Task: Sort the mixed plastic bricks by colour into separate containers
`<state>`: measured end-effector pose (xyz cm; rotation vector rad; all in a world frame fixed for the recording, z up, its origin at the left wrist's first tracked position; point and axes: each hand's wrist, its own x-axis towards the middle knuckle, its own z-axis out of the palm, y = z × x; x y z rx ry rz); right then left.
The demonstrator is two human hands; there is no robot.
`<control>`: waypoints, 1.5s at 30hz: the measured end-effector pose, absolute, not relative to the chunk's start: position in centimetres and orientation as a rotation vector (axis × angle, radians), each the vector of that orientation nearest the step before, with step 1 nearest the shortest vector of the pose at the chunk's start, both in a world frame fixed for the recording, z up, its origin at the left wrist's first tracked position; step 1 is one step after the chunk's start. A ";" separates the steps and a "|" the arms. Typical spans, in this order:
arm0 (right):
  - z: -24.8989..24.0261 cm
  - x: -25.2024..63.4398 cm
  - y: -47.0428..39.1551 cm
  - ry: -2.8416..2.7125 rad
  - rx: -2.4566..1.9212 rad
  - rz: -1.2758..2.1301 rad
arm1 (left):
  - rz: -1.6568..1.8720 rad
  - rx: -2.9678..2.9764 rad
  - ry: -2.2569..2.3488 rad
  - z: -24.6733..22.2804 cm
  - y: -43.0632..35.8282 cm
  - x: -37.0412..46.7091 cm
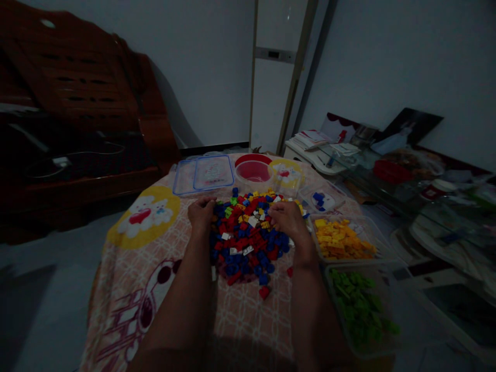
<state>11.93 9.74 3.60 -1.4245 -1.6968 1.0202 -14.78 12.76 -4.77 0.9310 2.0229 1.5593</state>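
Toy bricks (242, 243) in mixed colours are heaped on the tabletop (251, 320), between both hands. Left hand (202, 211) is set at the heap's left edge, grip narrowed to a pinch; right hand (289, 219) is bent over the heap's right side, grip curled in. Whether a brick is held in either cannot be told: light is dim, pieces tiny. Spillage could be caused by a sideways knock from the right forearm (310, 294), since the green tub (387, 289) is placed just beside it, seemingly near the tabletop's edge. Stray pieces could be overlooked; a loose red brick (264, 293) is left apart on the near side. Dark blues could be misread in this gloom. Hard, shiny-looking plastic throughout: square and oblong blocks, some visibly studded, a few rounded blue ones. Yellow bricks (337, 240) and green bricks (358, 305) are contained in clear, straight-sided tubs, some blue bricks (319, 200) in a smaller clear box (338, 199). Soft-looking patterned cloth (232, 330) is spread underneath.
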 end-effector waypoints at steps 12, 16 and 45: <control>1.5 16.1 12.4 -0.637 -1.204 0.704 | 1.574 0.937 2.020 -5.3 13.0 -15.0; 0.6 17.2 12.8 -0.647 -1.233 0.602 | 1.594 0.948 2.003 -5.4 13.0 -15.0; 3.4 14.7 10.0 -1.719 -1.601 0.805 | 1.538 0.975 2.018 -4.2 12.4 -14.7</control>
